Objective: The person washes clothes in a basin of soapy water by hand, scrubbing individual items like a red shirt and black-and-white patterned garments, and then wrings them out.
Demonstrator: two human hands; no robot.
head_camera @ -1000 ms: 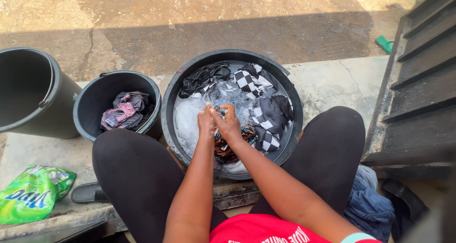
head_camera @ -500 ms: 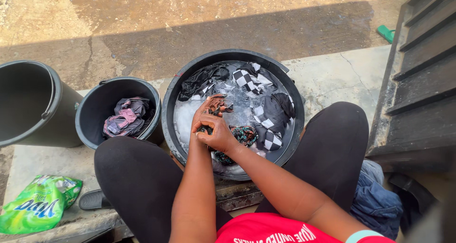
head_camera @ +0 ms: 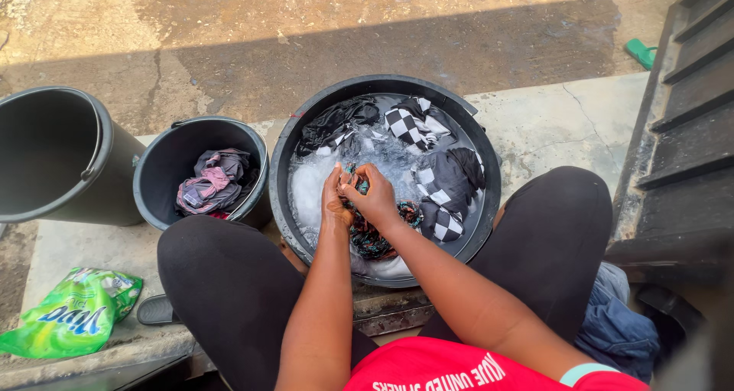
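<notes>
Both hands are over the big black basin (head_camera: 284,178), which sits between the person's knees. The left hand (head_camera: 333,200) and right hand (head_camera: 376,200) are closed tight on a patterned cloth (head_camera: 371,238), dark w/ red and green, pressed together just above the soapy water (head_camera: 310,188). In the basin also lie black-and-white checkered clothes (head_camera: 428,169) and a black garment (head_camera: 332,123), wet. Left of it stands a smaller black bucket (head_camera: 157,173) w/ grey-pink clothes (head_camera: 212,183) inside. Further left is a large dark bucket (head_camera: 53,158); nothing visible inside. A green detergent bag (head_camera: 73,314) lies on the concrete, near a black sandal (head_camera: 157,311).
</notes>
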